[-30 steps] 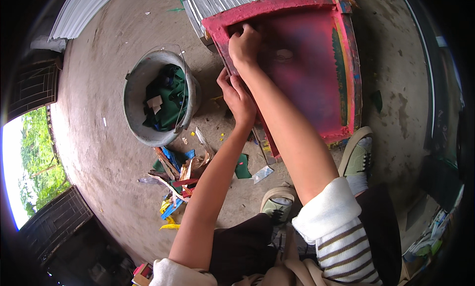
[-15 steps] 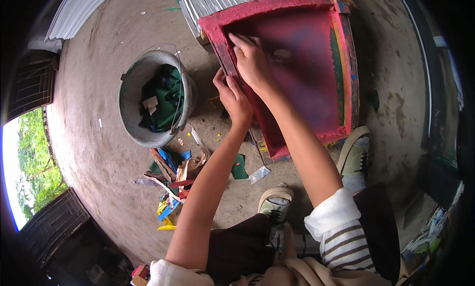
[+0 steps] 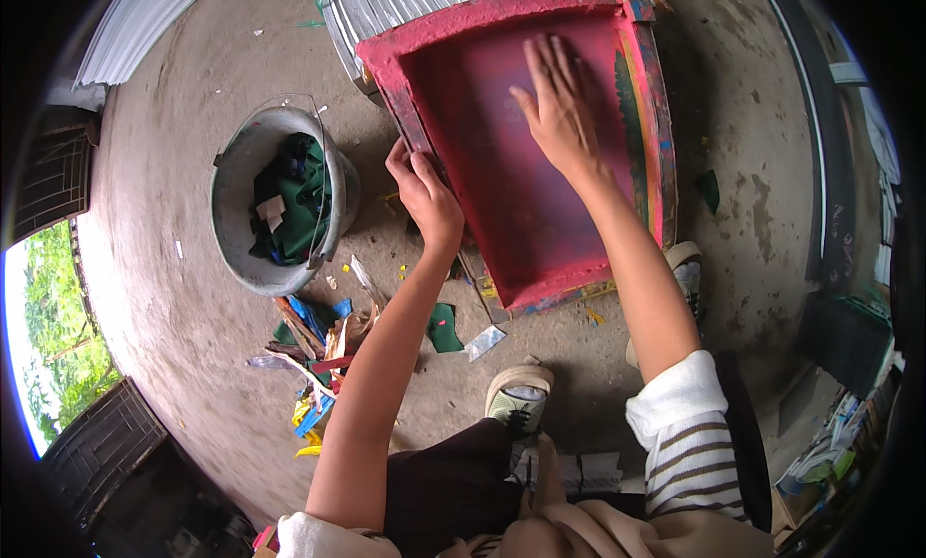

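Red frame (image 3: 482, 20) adjoins the hands (image 3: 426, 203) (image 3: 561, 119), left gripping, right splayed.

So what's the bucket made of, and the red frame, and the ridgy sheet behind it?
The bucket has dull grey walls: maybe plastic or metal. The red frame is probably wood, with straight bars under rough, lumpy paint. The ridgy sheet looks like metal: silvery and shiny.

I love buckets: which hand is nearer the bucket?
Left. The left hand is right of the bucket, at the edge of the red frame; the right hand is farther right, over its inside.
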A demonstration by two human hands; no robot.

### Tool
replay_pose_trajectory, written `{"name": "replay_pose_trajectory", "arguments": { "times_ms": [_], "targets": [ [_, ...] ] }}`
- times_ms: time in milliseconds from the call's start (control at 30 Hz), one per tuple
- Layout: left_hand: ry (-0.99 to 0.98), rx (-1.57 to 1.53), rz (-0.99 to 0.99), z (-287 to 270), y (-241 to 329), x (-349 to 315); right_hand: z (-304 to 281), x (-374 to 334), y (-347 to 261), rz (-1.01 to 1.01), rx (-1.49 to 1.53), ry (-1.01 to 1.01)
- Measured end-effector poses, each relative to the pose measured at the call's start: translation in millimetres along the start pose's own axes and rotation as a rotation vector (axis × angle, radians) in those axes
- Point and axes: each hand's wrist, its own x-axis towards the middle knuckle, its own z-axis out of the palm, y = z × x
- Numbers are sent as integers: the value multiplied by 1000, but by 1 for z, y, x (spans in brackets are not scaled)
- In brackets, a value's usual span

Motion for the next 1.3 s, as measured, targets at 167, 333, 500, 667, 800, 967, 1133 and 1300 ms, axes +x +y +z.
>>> {"name": "replay_pose_trajectory", "arguments": {
  "times_ms": [167, 333, 500, 667, 800, 967, 1133, 1300],
  "targets": [
    [9, 20, 17, -3, -4, 2, -24, -18, 19, -194, 385, -92],
    [9, 43, 13, -2, -4, 2, -11, -4, 28, 48, 52, 66],
    [21, 70, 37, 0, -4, 2, 25, 14, 5, 380, 165, 136],
    [11, 50, 50, 8, -2, 0, 48, 36, 11, 708, 394, 163],
    [7, 77, 41, 1, -2, 1, 39, 45, 1, 739, 321, 76],
    [202, 312, 392, -3, 2, 4, 11, 29, 19, 557, 700, -74],
    [-154, 647, 987, 29, 68, 44, -24, 5, 61, 433, 707, -205],
    [-201, 824, 1300, 66, 106, 117, -13, 8, 57, 408, 589, -256]
  ]
}}
